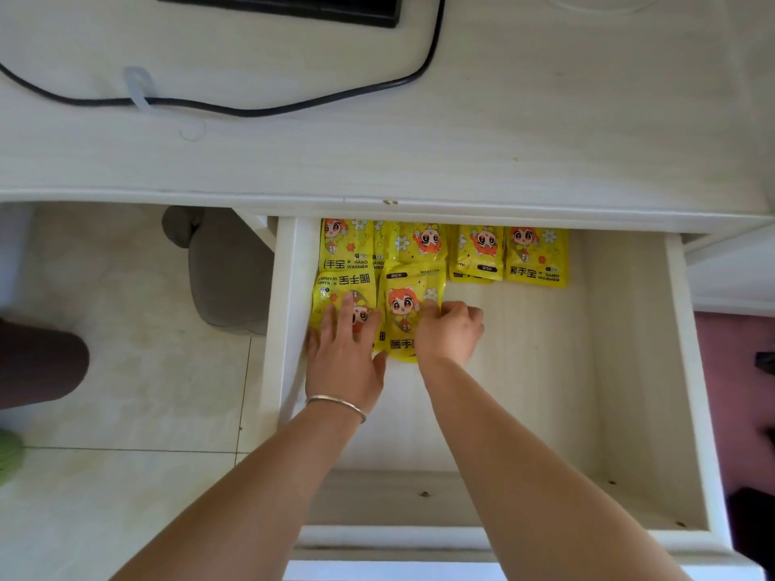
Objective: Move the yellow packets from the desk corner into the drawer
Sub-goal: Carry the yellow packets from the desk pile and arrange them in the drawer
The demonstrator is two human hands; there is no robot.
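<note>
Several yellow hand-warmer packets lie in the open white drawer (629, 371), along its far edge and left side. My left hand (346, 354) lies flat, fingers spread, on the front-left packet (335, 287) beside the drawer's left wall. My right hand (448, 329) has its fingers curled on the right edge of the neighbouring packet (404, 312). Two more packets (537, 255) sit apart at the far middle. No packet shows on the desk top.
The white desk top (503, 140) carries a black cable (293, 106) and a dark device (293, 6) at the far edge. A grey stool (226, 270) stands left of the drawer on the tiled floor. The drawer's right half is bare wood.
</note>
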